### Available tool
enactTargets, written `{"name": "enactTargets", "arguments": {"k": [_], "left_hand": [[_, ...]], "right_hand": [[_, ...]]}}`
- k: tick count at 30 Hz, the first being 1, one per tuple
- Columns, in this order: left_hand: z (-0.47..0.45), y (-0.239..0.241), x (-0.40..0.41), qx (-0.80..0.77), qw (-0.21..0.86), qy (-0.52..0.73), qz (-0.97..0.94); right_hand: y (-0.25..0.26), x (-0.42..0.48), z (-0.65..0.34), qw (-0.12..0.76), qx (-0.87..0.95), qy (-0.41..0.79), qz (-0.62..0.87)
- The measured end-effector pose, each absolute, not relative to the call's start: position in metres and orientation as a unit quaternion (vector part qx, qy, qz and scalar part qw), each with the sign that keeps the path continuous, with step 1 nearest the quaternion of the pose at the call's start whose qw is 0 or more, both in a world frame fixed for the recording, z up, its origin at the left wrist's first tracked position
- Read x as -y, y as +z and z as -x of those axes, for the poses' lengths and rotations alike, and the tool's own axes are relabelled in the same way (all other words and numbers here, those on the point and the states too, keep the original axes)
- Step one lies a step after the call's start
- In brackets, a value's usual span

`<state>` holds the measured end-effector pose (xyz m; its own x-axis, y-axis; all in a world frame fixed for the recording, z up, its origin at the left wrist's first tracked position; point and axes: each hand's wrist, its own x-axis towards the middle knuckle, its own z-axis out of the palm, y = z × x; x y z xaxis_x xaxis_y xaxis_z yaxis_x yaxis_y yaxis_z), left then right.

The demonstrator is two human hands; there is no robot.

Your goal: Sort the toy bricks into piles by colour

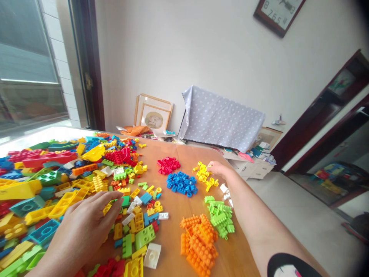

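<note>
My left hand (88,221) hovers low over the large mixed pile of toy building bricks (62,204). Its thumb and fingers are apart, with a yellow brick (107,208) showing in the gap; no grip on it is visible. Across the table, my right hand (218,169) reaches to the small heap of yellow bricks (202,172). Its fingers are curled down and closed at the heap's right edge, and whatever is in them is hidden. Near it lie a blue heap (181,184), a red heap (168,165) and a few white bricks (226,191).
Light green bricks (220,217) and orange bricks (200,244) form heaps at the front right of the wooden table (170,231). Beyond the table are a polka-dot cloth (221,117) over a flat object, framed pictures (154,115) and a white cabinet (256,169).
</note>
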<state>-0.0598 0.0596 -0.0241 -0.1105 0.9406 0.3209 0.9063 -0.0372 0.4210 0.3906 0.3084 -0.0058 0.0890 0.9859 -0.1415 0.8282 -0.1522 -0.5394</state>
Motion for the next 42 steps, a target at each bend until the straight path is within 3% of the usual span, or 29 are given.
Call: {"name": "enactTargets", "arguments": {"k": [11,17,27,31,38,40,42], "left_hand": [[0.062,-0.03,-0.061,-0.681,0.008,0.305,-0.666],[0.062,-0.03,-0.063,-0.676,0.018,0.342,-0.653],[0.06,-0.006,-0.055,-0.681,0.214,0.482,-0.508],[0.064,0.007,-0.052,-0.63,0.285,0.594,-0.412],[0.083,0.012,-0.056,-0.57,0.347,0.703,-0.246],[0.085,0.012,-0.056,-0.558,0.347,0.718,-0.228],[0.086,0.012,-0.056,-0.548,0.331,0.734,-0.228]], "right_hand": [[0.004,-0.289,-0.386,0.178,0.617,0.318,0.697],[0.013,-0.268,-0.37,0.248,0.608,0.421,0.625],[0.048,-0.204,-0.291,0.319,0.602,0.594,0.428],[0.056,-0.177,-0.256,0.277,0.653,0.527,0.468],[0.061,-0.144,-0.184,0.076,0.803,0.359,0.47],[0.063,-0.136,-0.158,0.087,0.805,0.39,0.439],[0.067,-0.13,-0.134,0.157,0.771,0.468,0.403]]}}
